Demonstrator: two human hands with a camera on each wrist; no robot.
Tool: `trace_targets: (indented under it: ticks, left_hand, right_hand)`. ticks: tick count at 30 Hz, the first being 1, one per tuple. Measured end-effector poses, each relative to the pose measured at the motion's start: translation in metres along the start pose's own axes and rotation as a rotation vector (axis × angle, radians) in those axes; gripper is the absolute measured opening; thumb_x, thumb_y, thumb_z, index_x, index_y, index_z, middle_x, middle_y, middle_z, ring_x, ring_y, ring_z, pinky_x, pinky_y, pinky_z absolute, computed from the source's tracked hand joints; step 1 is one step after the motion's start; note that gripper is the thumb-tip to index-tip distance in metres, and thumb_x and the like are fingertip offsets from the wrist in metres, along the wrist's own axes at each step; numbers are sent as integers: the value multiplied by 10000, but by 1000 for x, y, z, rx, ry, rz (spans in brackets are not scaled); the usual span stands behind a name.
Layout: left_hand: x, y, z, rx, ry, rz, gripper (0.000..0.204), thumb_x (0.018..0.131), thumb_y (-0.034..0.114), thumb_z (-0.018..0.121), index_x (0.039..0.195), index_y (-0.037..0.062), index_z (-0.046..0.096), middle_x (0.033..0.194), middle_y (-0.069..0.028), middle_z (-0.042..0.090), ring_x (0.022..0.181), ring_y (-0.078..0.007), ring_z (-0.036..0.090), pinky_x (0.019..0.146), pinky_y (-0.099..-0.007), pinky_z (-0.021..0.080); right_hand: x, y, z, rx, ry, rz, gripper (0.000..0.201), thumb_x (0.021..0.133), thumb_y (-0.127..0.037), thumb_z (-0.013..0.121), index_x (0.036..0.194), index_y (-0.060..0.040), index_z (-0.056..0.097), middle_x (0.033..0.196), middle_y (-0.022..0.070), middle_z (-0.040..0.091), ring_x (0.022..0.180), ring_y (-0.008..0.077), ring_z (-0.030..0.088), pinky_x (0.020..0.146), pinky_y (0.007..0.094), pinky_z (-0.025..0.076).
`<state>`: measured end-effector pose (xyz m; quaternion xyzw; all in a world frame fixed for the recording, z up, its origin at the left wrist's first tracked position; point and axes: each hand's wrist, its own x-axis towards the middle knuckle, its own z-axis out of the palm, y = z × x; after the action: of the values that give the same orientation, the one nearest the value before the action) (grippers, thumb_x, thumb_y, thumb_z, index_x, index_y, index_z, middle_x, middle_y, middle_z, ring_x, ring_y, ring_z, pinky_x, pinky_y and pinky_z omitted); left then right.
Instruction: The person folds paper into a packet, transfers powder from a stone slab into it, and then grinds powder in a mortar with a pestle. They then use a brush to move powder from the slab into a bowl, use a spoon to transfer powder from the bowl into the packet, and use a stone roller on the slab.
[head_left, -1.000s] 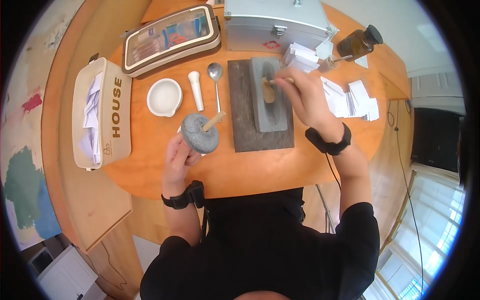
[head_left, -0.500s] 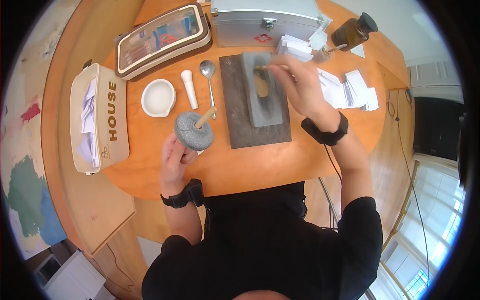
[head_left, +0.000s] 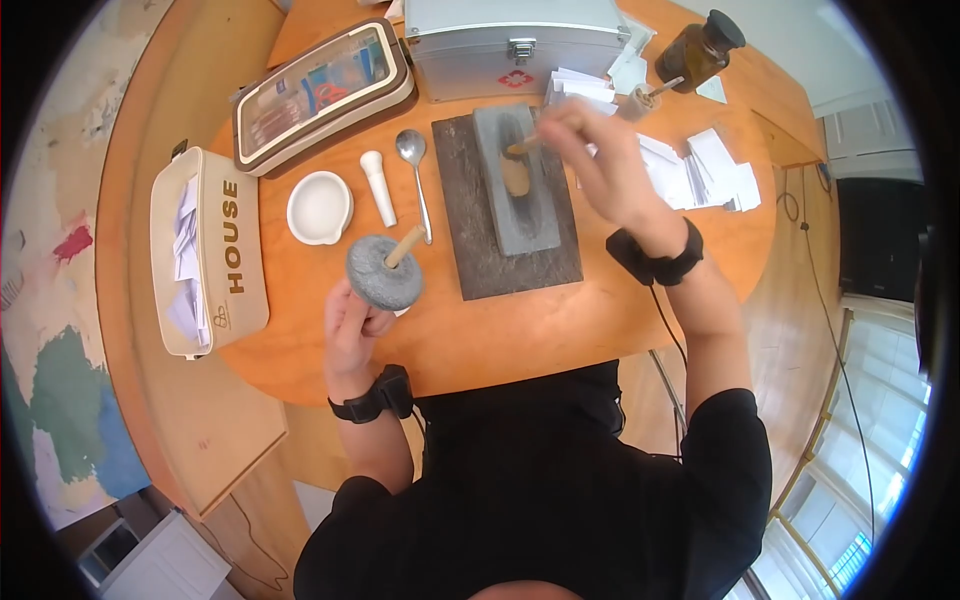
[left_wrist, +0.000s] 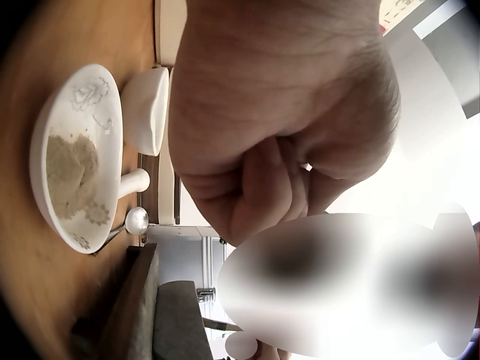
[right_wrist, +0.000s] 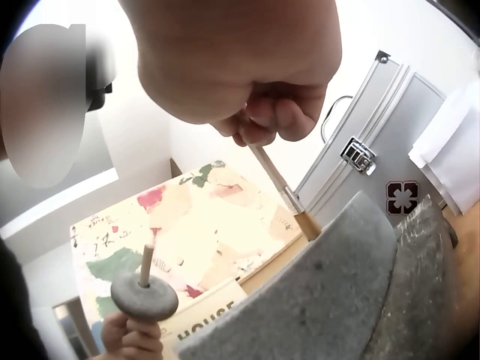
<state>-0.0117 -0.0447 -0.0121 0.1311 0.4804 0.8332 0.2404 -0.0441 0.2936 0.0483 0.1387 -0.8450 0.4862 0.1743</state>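
Observation:
My left hand (head_left: 350,325) grips the wooden axle of a grey stone grinding wheel (head_left: 378,278), held up over the table's near side. Pinched in my right hand (head_left: 605,165) is a small brush (right_wrist: 306,223) with a wooden handle. Its bristles dip into the hollow of a long grey stone trough (head_left: 510,225), where tan powder (head_left: 516,180) lies. A dark slab (head_left: 470,275) supports the trough. Close below the left hand, in the left wrist view, stands a white dish (left_wrist: 109,124) with a heap of tan powder (left_wrist: 71,180); the wheel and hand mostly hide it in the head view.
Left of the trough are a white mortar (head_left: 320,208), a pestle (head_left: 378,188) and a metal spoon (head_left: 418,185). A silver case (head_left: 480,70) and a lidded box (head_left: 320,95) stand behind. White papers (head_left: 710,170), a small jar (head_left: 637,103) and a brown bottle (head_left: 698,55) lie rightward.
The right hand has shifted the brush about within the trough, its handle swinging from nearly level to slanted. The left hand keeps hold of the grinding wheel. The head view has moved slightly.

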Motion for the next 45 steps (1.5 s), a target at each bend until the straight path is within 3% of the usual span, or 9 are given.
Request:
trace_targets:
  ticks: [2, 5, 11, 14, 20, 26, 29, 32, 45]
  left_hand:
    - [-2, 1, -1, 2, 12, 5, 222, 1043, 202, 436, 1104, 11, 529, 605, 71, 292, 463, -32, 234, 449, -221, 179]
    - [0, 6, 0, 10, 25, 6, 219, 1041, 205, 442, 1092, 9, 527, 606, 70, 283, 464, -33, 231, 451, -221, 180]
    - [-3, 11, 2, 35, 67, 12, 241, 1039, 230, 456, 1084, 2, 522, 610, 72, 269, 465, -37, 234, 452, -222, 183]
    - [-5, 12, 2, 39, 50, 22, 248, 1040, 238, 457, 1084, 3, 522, 612, 72, 270, 468, -38, 239, 454, -221, 186]
    - [-3, 10, 2, 34, 30, 9, 249, 1038, 245, 468, 1071, 4, 522, 618, 70, 277, 477, -38, 248, 457, -217, 191]
    - [-2, 10, 2, 29, 22, -2, 240, 1036, 247, 477, 1060, 12, 524, 630, 67, 285, 485, -37, 250, 460, -214, 195]
    - [-2, 11, 6, 24, 38, -6, 228, 1037, 234, 472, 1051, 12, 523, 633, 65, 289, 486, -37, 251, 461, -213, 195]
    - [1, 10, 5, 8, 13, 0, 232, 1040, 223, 461, 1069, 3, 524, 630, 63, 292, 485, -37, 251, 461, -214, 196]
    - [7, 11, 18, 24, -3, -56, 235, 1018, 223, 491, 1091, 0, 511, 650, 57, 295, 482, -44, 247, 453, -221, 187]
  right_hand:
    - [9, 4, -9, 139, 71, 164, 167, 997, -172, 549, 921, -26, 573, 630, 2, 501, 570, 108, 479, 538, 266, 368]
    - [20, 16, -21, 452, -108, 231, 207, 1019, -205, 515, 908, -39, 568, 635, -56, 415, 585, 40, 363, 522, 233, 303]
    - [29, 30, 2, 405, -261, 216, 254, 1030, -238, 503, 844, -64, 510, 645, -64, 403, 573, 30, 335, 509, 212, 251]
    - [31, 34, 4, 372, -117, 282, 258, 1016, -243, 521, 840, -55, 525, 633, -53, 401, 587, 46, 355, 522, 236, 297]
    - [30, 34, 5, 326, -123, 252, 268, 1018, -251, 520, 856, -38, 527, 638, -40, 419, 586, 54, 360, 520, 237, 310]
    - [25, 20, -5, 354, 23, 255, 220, 1012, -202, 522, 870, -35, 531, 614, -28, 429, 577, 81, 371, 540, 257, 335]
    - [17, 19, -8, 75, -39, 83, 176, 1008, -176, 530, 911, -30, 551, 609, 0, 461, 573, 96, 400, 542, 264, 352]
    - [4, 12, -5, 167, 112, 80, 144, 997, -165, 551, 957, -28, 568, 633, 21, 507, 579, 107, 435, 550, 263, 368]
    - [-26, 21, -12, 329, 99, 171, 144, 1028, -164, 510, 964, -45, 561, 660, -22, 487, 598, 52, 433, 536, 221, 347]
